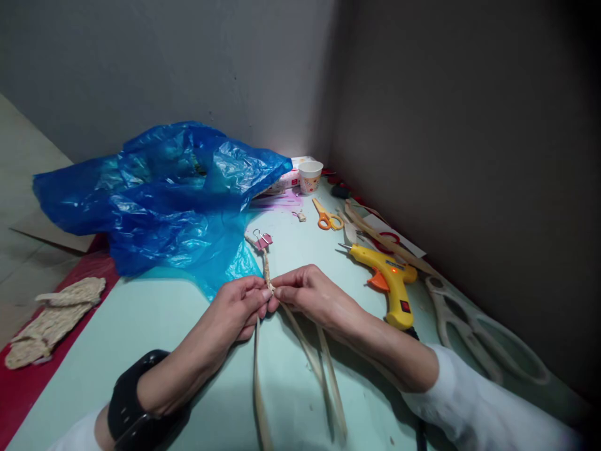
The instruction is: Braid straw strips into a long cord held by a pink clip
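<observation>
A short woven braid of pale straw-like strips runs up from my fingers to a pink binder clip at its far end. My left hand pinches the lower end of the braid from the left, thumb on top. From the right, my right hand pinches the same spot, its fingertips almost touching the left ones. Loose flat strips hang from the braid toward me, one below the left hand and others under the right wrist. Fingertips partly hide the point where the strips cross.
A crumpled blue plastic bag covers the back left. To the right lie a yellow glue gun with an orange light, orange-handled scissors and large scissors. A paper cup stands behind. A woven slipper rests at left.
</observation>
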Motion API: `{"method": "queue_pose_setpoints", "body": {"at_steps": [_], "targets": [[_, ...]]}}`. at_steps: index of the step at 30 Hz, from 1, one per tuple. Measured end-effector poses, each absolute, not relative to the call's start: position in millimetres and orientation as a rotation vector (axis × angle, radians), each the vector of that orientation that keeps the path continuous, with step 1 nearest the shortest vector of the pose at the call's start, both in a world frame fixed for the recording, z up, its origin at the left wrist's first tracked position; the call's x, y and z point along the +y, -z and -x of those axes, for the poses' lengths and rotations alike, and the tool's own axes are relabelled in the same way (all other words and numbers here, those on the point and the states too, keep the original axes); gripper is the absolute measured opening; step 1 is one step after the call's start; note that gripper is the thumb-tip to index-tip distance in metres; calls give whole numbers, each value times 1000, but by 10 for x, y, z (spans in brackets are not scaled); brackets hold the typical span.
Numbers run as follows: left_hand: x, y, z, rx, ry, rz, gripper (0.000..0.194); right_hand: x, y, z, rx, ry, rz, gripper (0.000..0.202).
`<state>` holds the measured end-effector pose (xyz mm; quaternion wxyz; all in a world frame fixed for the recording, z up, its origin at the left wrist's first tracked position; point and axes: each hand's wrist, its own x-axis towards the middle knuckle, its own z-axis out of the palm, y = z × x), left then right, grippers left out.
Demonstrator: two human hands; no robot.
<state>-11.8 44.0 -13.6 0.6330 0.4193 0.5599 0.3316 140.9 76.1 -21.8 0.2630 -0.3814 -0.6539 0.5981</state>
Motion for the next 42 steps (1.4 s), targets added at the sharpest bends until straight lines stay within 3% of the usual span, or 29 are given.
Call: {"method": "queue_pose_setpoints", "body": {"at_steps": [7,12,26,35,42], "targets": [[426,179,140,1431,-796,-1118,18,655,97,-1394,-2247,-889,1319,27],[472,202,190,1432,-765,-1310,17,586,97,-1386,-2409,-553,1418,26],[480,235,145,1503,-792,-1262,25,563,76,-1404,-2627,-345,1436,20],[453,202,111,1520,-804,-1256,18,379,-42,-1374,-2715,24,1302,12],[478,162,221,1282,-710,-1040,21,98,202,-1180,-2657,360,979,17]]}}
